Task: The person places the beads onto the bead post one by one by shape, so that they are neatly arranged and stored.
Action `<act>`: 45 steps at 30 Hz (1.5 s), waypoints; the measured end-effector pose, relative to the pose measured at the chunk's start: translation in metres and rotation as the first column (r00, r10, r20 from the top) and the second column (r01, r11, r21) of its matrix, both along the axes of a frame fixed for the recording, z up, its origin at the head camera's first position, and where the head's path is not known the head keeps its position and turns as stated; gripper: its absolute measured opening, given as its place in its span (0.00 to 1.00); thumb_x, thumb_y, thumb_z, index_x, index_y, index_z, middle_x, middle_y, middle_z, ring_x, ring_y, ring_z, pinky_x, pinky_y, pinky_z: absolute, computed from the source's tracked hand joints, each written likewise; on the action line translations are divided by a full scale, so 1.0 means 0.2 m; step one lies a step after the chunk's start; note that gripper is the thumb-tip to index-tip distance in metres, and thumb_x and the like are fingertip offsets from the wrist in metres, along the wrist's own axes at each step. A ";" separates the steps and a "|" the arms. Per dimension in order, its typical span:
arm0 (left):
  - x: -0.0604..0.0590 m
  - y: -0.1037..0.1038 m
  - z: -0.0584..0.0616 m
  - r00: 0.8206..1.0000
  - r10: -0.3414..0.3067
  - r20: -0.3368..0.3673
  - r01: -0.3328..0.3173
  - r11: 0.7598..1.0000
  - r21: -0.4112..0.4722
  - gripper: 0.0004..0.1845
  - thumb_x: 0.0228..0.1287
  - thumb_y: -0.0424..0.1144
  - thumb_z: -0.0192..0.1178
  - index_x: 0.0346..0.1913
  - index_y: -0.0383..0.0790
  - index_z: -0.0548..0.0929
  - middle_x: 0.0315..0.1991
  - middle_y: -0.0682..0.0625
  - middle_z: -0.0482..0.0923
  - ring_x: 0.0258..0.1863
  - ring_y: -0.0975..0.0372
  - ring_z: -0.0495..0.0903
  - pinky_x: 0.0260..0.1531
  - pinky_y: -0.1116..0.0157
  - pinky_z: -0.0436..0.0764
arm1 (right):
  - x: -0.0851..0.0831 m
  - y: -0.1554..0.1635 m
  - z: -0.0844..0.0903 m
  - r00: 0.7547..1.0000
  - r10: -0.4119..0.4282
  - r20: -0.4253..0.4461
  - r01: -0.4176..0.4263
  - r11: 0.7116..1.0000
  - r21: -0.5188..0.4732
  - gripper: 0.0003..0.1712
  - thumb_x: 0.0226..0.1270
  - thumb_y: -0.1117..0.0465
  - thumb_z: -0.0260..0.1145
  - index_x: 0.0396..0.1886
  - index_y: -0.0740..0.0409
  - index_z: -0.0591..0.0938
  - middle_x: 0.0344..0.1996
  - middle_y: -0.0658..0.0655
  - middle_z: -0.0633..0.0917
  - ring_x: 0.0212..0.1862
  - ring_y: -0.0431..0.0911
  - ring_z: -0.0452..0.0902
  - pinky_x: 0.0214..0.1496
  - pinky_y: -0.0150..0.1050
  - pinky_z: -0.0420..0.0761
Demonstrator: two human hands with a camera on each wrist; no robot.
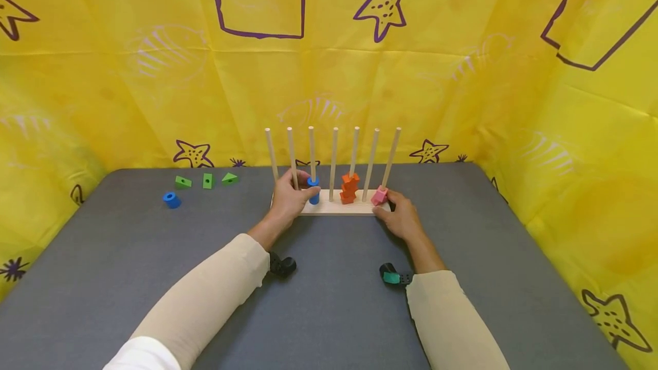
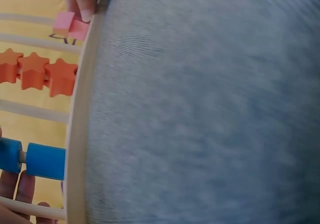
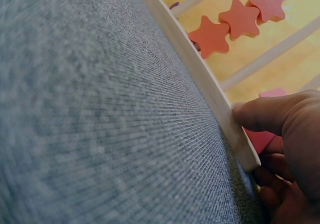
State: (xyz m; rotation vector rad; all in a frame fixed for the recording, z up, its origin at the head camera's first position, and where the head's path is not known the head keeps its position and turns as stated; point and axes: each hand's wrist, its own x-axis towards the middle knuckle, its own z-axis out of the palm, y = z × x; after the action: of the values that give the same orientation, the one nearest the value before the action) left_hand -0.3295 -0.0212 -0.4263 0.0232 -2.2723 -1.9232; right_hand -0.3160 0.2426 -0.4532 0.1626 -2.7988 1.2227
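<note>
A: Far left of the gray counter (image 1: pixel 154 278)?

B: One loose blue cylinder bead (image 1: pixel 172 200); just behind it, three green wedge blocks (image 1: pixel 207 180) in a row, apart from each other.

A: Next item?

B: Left hand (image 1: pixel 289 198), at the left end of the wooden peg rack (image 1: pixel 334 205). Its fingers (image 1: pixel 303 179) curl round the blue cylinder beads (image 1: pixel 313 190) threaded on the third peg (image 1: pixel 311 153) from the left. The left wrist view shows two blue beads on that peg, the lower one against the base.

A: Centre of the rack?

B: Three orange star beads (image 1: pixel 348 188), stacked on the fifth peg, touching one another, the lowest on the base. Seven upright pegs in all.

A: Right end?

B: Pink cube beads (image 1: pixel 379 195) at the foot of the last peg (image 1: pixel 390 157); the left wrist view shows two. Right hand (image 1: pixel 403 218) grips the rack's right end: thumb (image 3: pixel 265 111) pressed on the front edge of the base, fingers curled behind it, fingertips touching the pink bead.

A: Surround?

B: Yellow cloth (image 1: pixel 462 84) with purple starfish prints, on three sides.
</note>
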 end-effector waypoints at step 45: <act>0.28 -0.56 0.16 0.986 0.024 -0.164 -0.031 0.999 -0.041 0.19 0.59 0.27 0.66 0.53 0.28 0.76 0.45 0.35 0.80 0.40 0.59 0.81 0.39 0.71 0.80 | 0.01 0.01 0.00 0.999 0.017 -0.040 -0.016 1.000 0.014 0.30 0.61 0.62 0.68 0.62 0.69 0.74 0.60 0.72 0.72 0.62 0.66 0.65 0.64 0.59 0.61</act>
State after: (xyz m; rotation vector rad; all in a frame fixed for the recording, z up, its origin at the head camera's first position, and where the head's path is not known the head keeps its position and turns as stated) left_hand -0.2728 -0.1331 -0.3939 -0.1038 -2.1936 -1.7909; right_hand -0.3139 0.2437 -0.4526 0.2093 -2.7780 1.1903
